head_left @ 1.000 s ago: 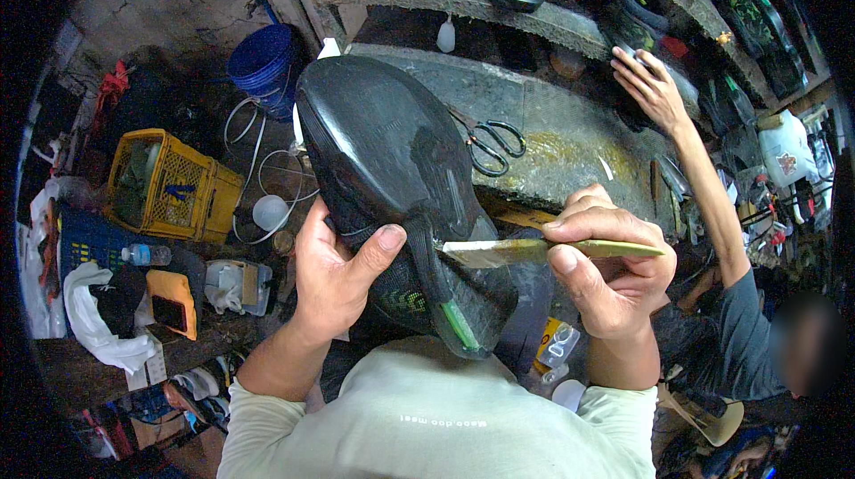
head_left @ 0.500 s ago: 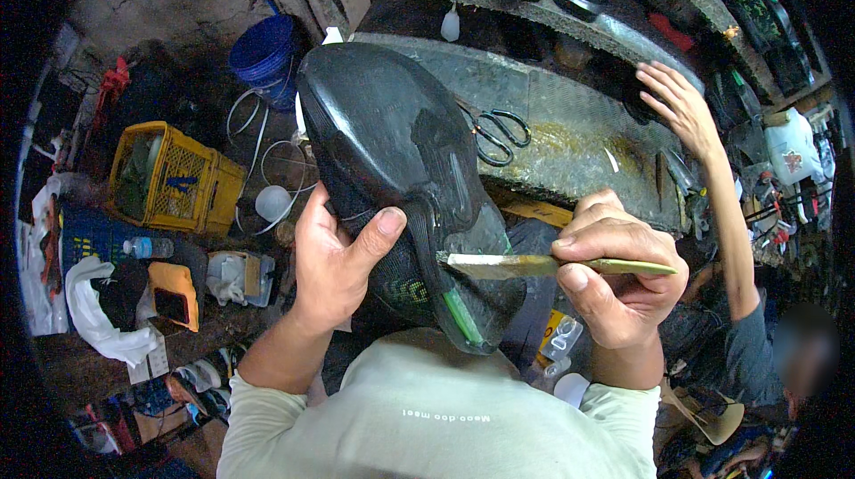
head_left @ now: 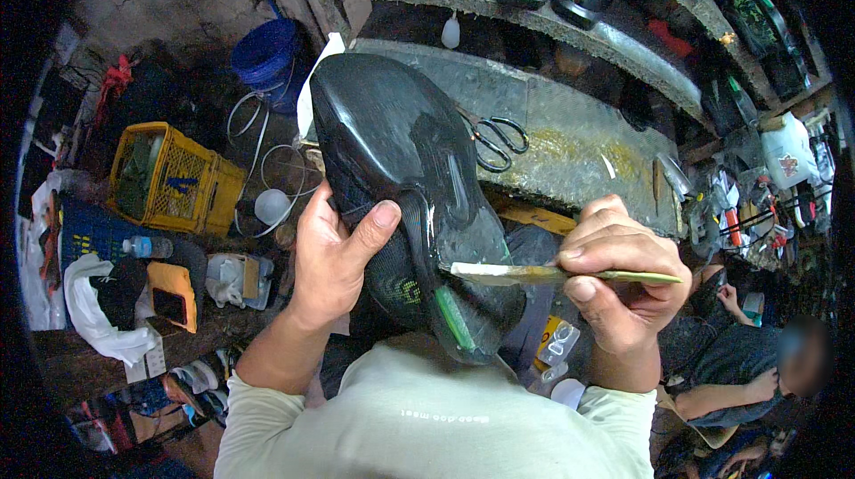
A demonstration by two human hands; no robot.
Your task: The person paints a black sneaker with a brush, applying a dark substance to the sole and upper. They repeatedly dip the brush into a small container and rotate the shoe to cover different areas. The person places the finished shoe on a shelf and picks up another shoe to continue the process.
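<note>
Bridging open room between right hand [head_left: 623,279] and shoe [head_left: 405,158] edge: brush [head_left: 512,274]

Pale grey-green shirt [head_left: 401,443], one short line of small white print [head_left: 443,414] across the front, inverted in head view. Short, loose sleeves [head_left: 256,427] in the same cloth, forearms [head_left: 280,356] bare below them. Fingers [head_left: 614,252] bare too, thumbnails [head_left: 386,213] short.

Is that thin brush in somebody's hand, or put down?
In hand: the right hand pinches the brush between thumb and fingers. Whether its pale tip touches the black shoe, I cannot tell.
</note>
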